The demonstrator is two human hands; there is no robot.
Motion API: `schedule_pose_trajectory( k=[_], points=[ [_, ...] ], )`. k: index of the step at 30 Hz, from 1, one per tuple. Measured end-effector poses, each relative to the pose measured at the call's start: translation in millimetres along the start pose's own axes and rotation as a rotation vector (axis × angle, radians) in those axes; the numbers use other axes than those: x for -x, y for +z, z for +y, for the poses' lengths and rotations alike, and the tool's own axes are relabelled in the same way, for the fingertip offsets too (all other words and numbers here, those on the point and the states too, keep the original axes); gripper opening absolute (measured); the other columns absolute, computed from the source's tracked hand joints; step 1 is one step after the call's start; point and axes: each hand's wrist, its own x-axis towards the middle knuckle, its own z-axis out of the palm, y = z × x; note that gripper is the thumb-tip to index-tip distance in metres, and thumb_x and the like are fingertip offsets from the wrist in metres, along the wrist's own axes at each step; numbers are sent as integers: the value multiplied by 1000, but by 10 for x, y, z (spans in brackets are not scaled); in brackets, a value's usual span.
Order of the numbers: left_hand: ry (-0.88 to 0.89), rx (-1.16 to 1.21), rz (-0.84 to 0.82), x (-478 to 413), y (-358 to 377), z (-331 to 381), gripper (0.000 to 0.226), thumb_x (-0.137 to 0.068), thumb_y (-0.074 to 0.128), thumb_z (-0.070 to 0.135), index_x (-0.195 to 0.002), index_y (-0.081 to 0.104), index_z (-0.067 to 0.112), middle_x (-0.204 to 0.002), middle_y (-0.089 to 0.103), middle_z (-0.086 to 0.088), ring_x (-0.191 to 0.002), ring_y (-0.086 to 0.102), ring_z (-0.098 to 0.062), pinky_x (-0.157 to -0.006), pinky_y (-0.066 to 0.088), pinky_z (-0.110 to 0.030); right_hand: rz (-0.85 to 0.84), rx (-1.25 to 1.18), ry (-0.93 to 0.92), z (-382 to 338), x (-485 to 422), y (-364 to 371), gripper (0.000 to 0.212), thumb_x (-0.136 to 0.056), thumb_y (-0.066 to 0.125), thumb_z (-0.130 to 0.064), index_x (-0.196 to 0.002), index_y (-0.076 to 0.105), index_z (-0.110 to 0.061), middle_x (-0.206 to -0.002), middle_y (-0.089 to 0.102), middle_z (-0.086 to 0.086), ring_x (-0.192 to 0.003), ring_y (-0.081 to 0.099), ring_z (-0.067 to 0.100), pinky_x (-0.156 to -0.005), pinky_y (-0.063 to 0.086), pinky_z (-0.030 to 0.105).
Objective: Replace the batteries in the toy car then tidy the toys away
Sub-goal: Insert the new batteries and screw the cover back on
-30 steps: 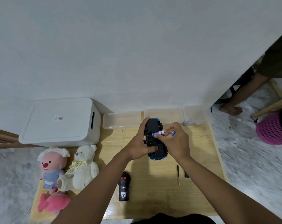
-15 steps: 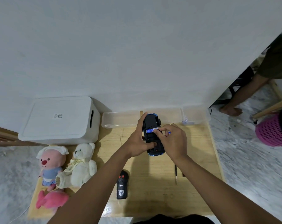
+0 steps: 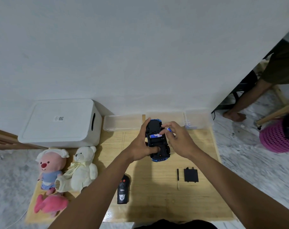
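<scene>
A blue toy car [image 3: 158, 142] is turned underside up above the wooden table [image 3: 150, 195], and my left hand [image 3: 143, 146] grips its left side. A blue battery [image 3: 154, 135] lies in the open compartment. My right hand [image 3: 176, 139] presses that battery with a fingertip and holds a second blue battery [image 3: 169, 129] between its fingers. The black battery cover [image 3: 190, 175] and a small screwdriver [image 3: 178, 178] lie on the table to the right. A black remote control [image 3: 123, 190] lies near the table's middle front.
A white lidded storage box [image 3: 61, 123] stands at the back left. Clear plastic containers [image 3: 123, 123] line the wall. Plush toys, pink-faced [image 3: 50, 166], white bear [image 3: 83, 167] and pink [image 3: 49, 204], sit at the left. Another person's leg [image 3: 246, 96] and a pink basket [image 3: 277, 138] are on the right.
My right hand has seated one battery in the car's compartment and drawn slightly right. The battery cover, hidden by my right arm before, now shows on the table.
</scene>
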Motion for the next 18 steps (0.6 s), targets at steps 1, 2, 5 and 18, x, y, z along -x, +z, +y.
schedule_pose_trajectory(
  k=[1,2,5,18],
  points=[
    [-4,6,-2,4,-3,-5,113,-87,73,-3,-159,3,49,-147,47,5,-106,64,9,-82,62,-30,-30,-27,6,-21,11,-22,15,-103,53,-18,-118,51,-20,-103,74,-7,-59,61,-8,-61,43,12],
    [-8,10,-4,11,-9,-13,113,-87,74,-2,-159,3,50,-148,47,5,-106,65,7,-83,62,-32,-39,-42,7,-26,8,-39,17,-102,58,-23,-115,49,-19,-104,74,-6,-61,62,-9,-59,42,8],
    [-15,9,-1,32,-19,-22,113,-86,74,-1,-158,4,52,-147,48,6,-107,66,5,-88,62,-37,-20,22,-4,5,-34,-73,13,-92,72,-32,-101,63,-27,-101,74,-13,-92,66,-7,-74,44,14],
    [-25,29,28,98,-12,-5,114,-83,74,-1,-155,7,57,-142,51,2,-107,68,-8,-81,64,-37,-30,175,-78,21,-19,-54,7,-88,76,-28,-93,73,-28,-82,64,-12,-79,60,-1,-66,42,13]
  ],
)
